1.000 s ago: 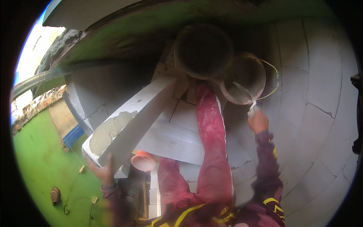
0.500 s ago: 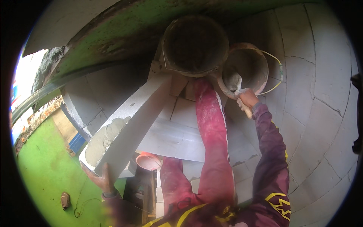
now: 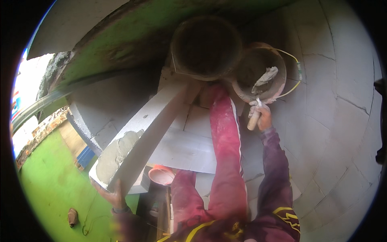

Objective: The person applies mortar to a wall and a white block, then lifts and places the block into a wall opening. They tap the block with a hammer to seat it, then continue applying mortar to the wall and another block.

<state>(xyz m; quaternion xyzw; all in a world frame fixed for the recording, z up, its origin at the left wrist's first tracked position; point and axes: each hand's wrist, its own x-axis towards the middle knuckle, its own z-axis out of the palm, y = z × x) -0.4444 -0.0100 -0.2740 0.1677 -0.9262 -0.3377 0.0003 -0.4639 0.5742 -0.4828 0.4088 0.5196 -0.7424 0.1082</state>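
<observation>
My left hand (image 3: pixel 113 195) grips the near lower end of a long pale block (image 3: pixel 155 135), its fingers against the end and side. Grey mortar (image 3: pixel 119 155) is spread on the block's top face near that end. My right hand (image 3: pixel 265 117) is closed round the wooden handle of a trowel (image 3: pixel 254 121). Its blade, at the mouth of a bucket (image 3: pixel 238 89) with a yellowish handle, carries a lump of wet mortar (image 3: pixel 267 78). Inside the bucket it is dark, so its contents are hard to make out.
A larger dark bucket (image 3: pixel 201 77) stands beyond my legs, beside the mortar bucket. Near my left leg is a small orange bucket (image 3: pixel 161 176). A pale block wall (image 3: pixel 322 121) rises on the right. A brown object (image 3: pixel 72 218) lies on the green surface at lower left.
The trowel has come up from inside the bucket, bearing mortar, and my right hand has shifted slightly down and left. My left hand still holds the block's end.
</observation>
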